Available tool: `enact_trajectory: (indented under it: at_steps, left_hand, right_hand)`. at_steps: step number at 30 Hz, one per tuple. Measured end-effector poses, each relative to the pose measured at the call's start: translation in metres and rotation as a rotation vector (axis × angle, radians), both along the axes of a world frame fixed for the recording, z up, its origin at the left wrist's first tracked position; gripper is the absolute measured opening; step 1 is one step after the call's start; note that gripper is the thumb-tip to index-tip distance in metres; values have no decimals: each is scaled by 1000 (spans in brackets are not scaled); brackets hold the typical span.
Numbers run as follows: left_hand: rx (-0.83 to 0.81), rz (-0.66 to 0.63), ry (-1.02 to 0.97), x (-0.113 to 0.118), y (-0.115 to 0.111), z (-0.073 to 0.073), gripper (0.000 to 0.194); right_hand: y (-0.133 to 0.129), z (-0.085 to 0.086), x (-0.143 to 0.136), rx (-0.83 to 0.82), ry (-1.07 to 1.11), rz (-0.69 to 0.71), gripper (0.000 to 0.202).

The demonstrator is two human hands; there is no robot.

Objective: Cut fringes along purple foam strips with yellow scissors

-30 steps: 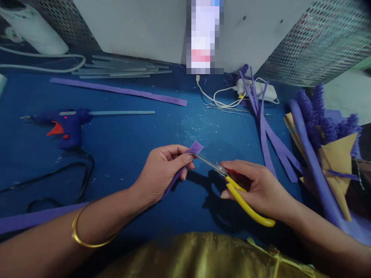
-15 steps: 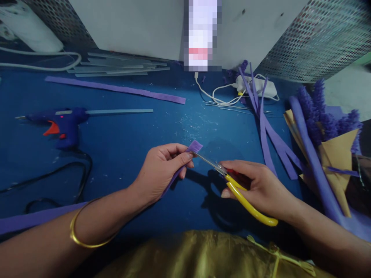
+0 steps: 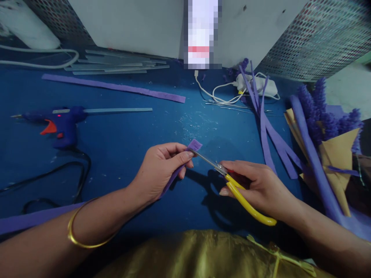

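Observation:
Between thumb and fingers, my left hand (image 3: 166, 168) pinches a purple fabric strip (image 3: 194, 145). One squared end stands up past the fingertips and the rest trails below the palm. My right hand (image 3: 257, 185) is wrapped round yellow-handled pliers (image 3: 249, 206), whose head points up and left toward my left hand. A thin, straight metal length (image 3: 206, 158) runs from the pliers' head to the strip at my left fingertips. Whether it is wire or part of the tool, I cannot make out.
To the left lies a blue glue gun (image 3: 65, 123) with a glue stick in it. Behind are clear glue sticks (image 3: 116, 65) and a flat purple strip (image 3: 116, 87). More strips (image 3: 265, 131), metal wires (image 3: 232, 104), a white power strip (image 3: 268, 88) and wrapped purple flowers (image 3: 319, 112) lie rightward.
Both hands keep nearly the same pose, with the strip and the pliers still held. Only a slight shift of the view shows.

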State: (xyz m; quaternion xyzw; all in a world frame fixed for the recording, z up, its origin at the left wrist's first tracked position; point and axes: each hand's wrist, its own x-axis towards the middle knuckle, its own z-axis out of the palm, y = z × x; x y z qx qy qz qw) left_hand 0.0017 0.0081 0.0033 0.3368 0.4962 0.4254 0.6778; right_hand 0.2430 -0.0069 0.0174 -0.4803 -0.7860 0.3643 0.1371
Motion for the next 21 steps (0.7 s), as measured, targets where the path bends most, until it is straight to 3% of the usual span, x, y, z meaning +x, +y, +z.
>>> enact_trajectory:
  at_steps: [21]
  left_hand:
    - [-14,-38,14,0,-1,0,15]
  right_hand:
    - [-1,-4,2,-9,-2,-13,40]
